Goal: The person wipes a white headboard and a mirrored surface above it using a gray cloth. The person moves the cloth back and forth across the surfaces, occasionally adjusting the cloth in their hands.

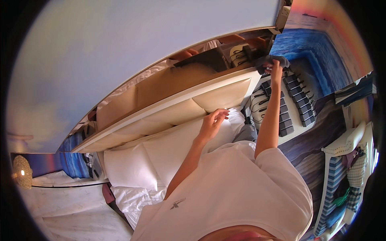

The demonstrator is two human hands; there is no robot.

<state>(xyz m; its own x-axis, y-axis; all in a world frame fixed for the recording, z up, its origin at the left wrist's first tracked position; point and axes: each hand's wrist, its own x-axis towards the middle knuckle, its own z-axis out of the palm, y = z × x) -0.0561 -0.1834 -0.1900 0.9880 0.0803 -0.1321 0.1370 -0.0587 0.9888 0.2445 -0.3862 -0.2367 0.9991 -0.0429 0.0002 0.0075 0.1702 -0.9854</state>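
Observation:
My right hand [274, 67] is stretched out to the right end of the headboard [225, 94], closed around a dark grey cloth [284, 61]. The cloth lies against the corner of the ledge on top. Over the bed, in front of the padded cream panels, my left hand [216, 120] is held in the air with nothing in it; its fingers are loosely bent and apart. Below my right forearm, a white bedside table [295, 127] carries rows of black box-shaped devices [299, 98] with short black cables.
A long mirror strip [161, 82] runs behind the headboard ledge [183, 84]. White pillows [130, 165] lie on the bed. A grey item [246, 133] sits between bed and bedside table. On the right stands a white-framed seat [343, 146] with clothes; a woven lamp [22, 172] is far left.

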